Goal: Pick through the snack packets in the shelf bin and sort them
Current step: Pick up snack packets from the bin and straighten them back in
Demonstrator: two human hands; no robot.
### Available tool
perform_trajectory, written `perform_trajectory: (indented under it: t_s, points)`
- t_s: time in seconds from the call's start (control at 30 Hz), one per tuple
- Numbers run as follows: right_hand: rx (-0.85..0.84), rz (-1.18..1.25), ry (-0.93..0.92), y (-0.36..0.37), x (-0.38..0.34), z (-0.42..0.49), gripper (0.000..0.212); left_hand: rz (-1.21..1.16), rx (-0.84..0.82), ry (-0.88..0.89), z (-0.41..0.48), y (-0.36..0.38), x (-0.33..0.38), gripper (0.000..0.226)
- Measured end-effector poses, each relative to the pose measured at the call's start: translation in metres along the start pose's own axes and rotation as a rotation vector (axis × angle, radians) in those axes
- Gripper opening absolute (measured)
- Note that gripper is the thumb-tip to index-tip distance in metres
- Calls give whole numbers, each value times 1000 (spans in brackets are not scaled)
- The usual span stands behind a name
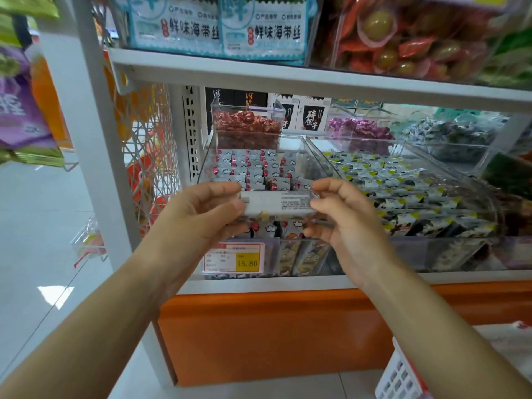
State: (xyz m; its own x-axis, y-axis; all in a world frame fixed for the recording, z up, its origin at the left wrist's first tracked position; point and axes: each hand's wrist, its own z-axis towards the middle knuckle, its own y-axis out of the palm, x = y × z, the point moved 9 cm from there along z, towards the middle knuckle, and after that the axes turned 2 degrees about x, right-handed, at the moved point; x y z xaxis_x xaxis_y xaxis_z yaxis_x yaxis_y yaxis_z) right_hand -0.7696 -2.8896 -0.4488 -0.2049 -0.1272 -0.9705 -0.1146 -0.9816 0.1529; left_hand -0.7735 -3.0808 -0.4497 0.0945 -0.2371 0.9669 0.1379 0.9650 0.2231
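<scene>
- A flat, white, rectangular packet (276, 203) with fine print hung just above the clear, hard-plastic bin (312, 152).
- Above the bin's front, the left hand (207, 208) and right hand (342, 214) pinched its ends, fingers curled.

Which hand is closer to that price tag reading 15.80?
Left. The left hand sits just above the price tag, slightly to its left; the right hand is higher and well off to its right. Both pinch one white packet.
</scene>
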Motion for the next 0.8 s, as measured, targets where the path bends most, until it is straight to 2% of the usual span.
perform_trajectory:
  t_s: [0.17, 0.37, 0.43, 0.63, 0.8]
  points:
    - [-65, -93, -44, 7, -3, -3, 15, 155, -40, 42, -1, 3, 6, 30]
    - [30, -123, -41, 2, -1, -1, 17, 427, -56, 121, -6, 8, 13, 40]
    - [52, -158, -76, 1, -4, -2, 21, 446, -76, 110, -7, 12, 10, 38]
    - [-33, -303, -252, 14, -17, -9, 13, 484, 0, 133, -5, 12, 11, 6]
    - [-78, -298, -241, 16, -14, -8, 14, 482, -19, 139, -2, 7, 15, 15]
